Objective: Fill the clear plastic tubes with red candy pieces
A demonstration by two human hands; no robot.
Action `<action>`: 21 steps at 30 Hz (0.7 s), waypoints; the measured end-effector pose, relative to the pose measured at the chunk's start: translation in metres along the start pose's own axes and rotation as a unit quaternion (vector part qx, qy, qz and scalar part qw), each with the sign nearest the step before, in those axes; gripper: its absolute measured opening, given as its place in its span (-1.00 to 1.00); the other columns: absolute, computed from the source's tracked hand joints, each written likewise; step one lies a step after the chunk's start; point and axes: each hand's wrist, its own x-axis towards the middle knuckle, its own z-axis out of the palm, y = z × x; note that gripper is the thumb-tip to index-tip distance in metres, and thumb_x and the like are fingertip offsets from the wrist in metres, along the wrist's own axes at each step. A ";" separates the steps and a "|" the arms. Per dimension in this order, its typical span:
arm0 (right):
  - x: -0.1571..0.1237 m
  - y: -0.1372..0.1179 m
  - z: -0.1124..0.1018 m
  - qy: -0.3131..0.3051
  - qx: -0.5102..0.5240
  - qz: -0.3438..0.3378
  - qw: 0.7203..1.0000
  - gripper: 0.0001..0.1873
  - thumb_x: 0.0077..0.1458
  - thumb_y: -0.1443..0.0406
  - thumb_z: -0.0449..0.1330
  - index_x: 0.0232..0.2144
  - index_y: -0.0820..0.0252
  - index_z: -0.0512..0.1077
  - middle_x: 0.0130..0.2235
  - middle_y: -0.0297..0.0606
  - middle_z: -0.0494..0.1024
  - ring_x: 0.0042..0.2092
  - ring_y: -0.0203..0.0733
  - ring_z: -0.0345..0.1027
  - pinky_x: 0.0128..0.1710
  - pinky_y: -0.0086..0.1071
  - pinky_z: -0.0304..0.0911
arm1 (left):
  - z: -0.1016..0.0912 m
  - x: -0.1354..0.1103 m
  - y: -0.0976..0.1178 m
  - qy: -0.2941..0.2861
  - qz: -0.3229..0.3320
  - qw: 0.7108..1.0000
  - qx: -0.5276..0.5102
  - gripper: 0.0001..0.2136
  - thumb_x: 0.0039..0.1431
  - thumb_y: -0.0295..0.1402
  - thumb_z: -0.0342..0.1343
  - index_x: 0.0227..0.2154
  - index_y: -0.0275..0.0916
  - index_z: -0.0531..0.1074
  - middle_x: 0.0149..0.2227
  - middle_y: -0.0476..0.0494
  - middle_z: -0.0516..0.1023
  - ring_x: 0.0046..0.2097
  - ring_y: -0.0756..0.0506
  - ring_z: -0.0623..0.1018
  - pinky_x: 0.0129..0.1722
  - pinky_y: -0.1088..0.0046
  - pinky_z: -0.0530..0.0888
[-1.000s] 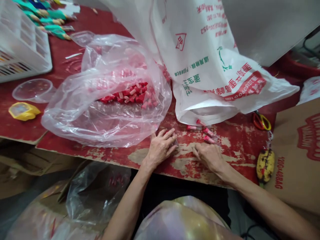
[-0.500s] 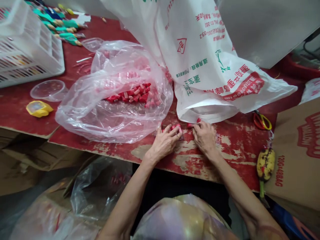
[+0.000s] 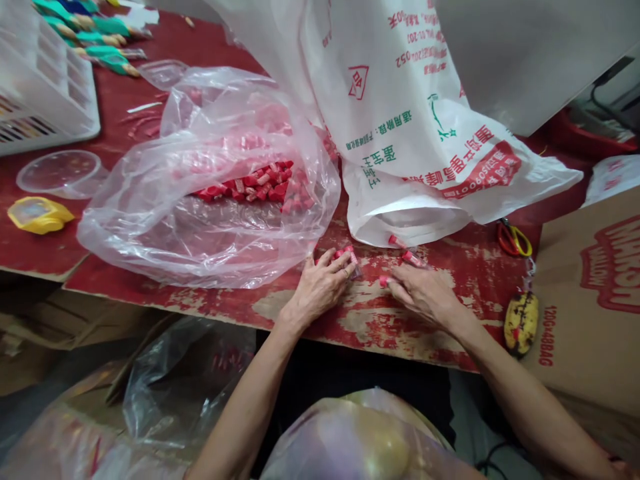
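My left hand (image 3: 320,287) rests on the worn red board (image 3: 450,320), its fingers curled over a small clear tube with a red cap (image 3: 350,256). My right hand (image 3: 425,293) lies just to its right, fingers pinched on another red-capped piece (image 3: 384,281). Two more red-capped tubes (image 3: 406,251) lie by the mouth of a white printed plastic bag (image 3: 415,147). A clear plastic bag (image 3: 210,180) to the left holds a heap of red caps (image 3: 255,187).
A white slatted basket (image 3: 40,93), a clear round lid (image 3: 57,172) and a yellow object (image 3: 35,215) sit at the left. Scissors (image 3: 513,239) and a spotted banana (image 3: 521,321) lie right, beside a cardboard box (image 3: 595,293). Plastic bags lie below the board.
My right hand reached up to the white bag's mouth, then drew back towards me with a red-capped piece. My left hand moved slightly up and keeps its tube.
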 end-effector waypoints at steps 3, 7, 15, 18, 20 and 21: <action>-0.010 -0.003 -0.004 -0.123 -0.064 0.057 0.989 -0.70 0.26 0.24 -0.01 -0.39 0.23 0.45 -0.42 -0.15 0.50 -0.43 -0.17 0.34 -0.52 -0.37 -0.19 | 0.001 0.000 0.000 -0.005 -0.007 1.000 -0.012 -0.63 0.27 -0.38 -0.06 0.12 -0.09 0.29 0.19 -0.05 0.31 0.18 -0.30 0.26 0.20 -0.20 0.02; -0.007 -0.015 0.007 -0.150 -0.056 0.072 0.984 -0.74 0.23 0.35 -0.01 -0.37 0.31 0.47 -0.40 -0.10 0.52 -0.43 -0.21 0.38 -0.56 -0.35 -0.27 | 0.000 0.000 -0.001 -0.015 -0.010 1.000 -0.023 -0.63 0.27 -0.38 -0.06 0.12 -0.08 0.30 0.19 -0.06 0.31 0.20 -0.31 0.24 0.21 -0.20 0.01; -0.011 -0.012 0.032 0.031 -0.021 0.048 0.998 -0.71 0.24 0.28 0.04 -0.48 0.28 0.41 -0.48 -0.20 0.46 -0.46 -0.23 0.30 -0.51 -0.36 -0.20 | -0.002 0.001 0.000 -0.011 -0.009 1.000 -0.010 -0.63 0.27 -0.41 -0.07 0.13 -0.08 0.29 0.18 -0.05 0.33 0.18 -0.28 0.27 0.23 -0.20 -0.03; 0.006 -0.023 0.043 0.155 0.003 0.052 0.987 -0.68 0.30 0.25 -0.02 -0.42 0.26 0.40 -0.43 -0.22 0.43 -0.42 -0.22 0.26 -0.43 -0.36 -0.08 | -0.003 0.000 0.000 -0.009 -0.009 1.000 0.001 -0.63 0.26 -0.40 -0.05 0.11 -0.07 0.31 0.18 -0.07 0.32 0.19 -0.28 0.27 0.24 -0.17 0.00; 0.020 -0.039 0.049 0.203 -0.005 0.080 0.976 -0.74 0.31 0.28 -0.04 -0.25 0.28 0.42 -0.32 -0.16 0.44 -0.32 -0.16 0.27 -0.35 -0.34 0.00 | -0.003 0.000 0.002 -0.010 -0.011 1.000 0.012 -0.63 0.26 -0.40 -0.04 0.12 -0.09 0.30 0.19 -0.09 0.31 0.20 -0.29 0.27 0.23 -0.17 0.03; 0.026 -0.048 0.051 0.214 -0.008 0.094 0.972 -0.75 0.31 0.31 -0.04 -0.14 0.30 0.40 -0.27 -0.12 0.44 -0.27 -0.13 0.26 -0.31 -0.32 0.03 | -0.003 0.000 0.003 -0.007 -0.013 1.000 0.019 -0.62 0.26 -0.40 -0.04 0.13 -0.12 0.30 0.20 -0.11 0.30 0.20 -0.30 0.26 0.23 -0.16 0.05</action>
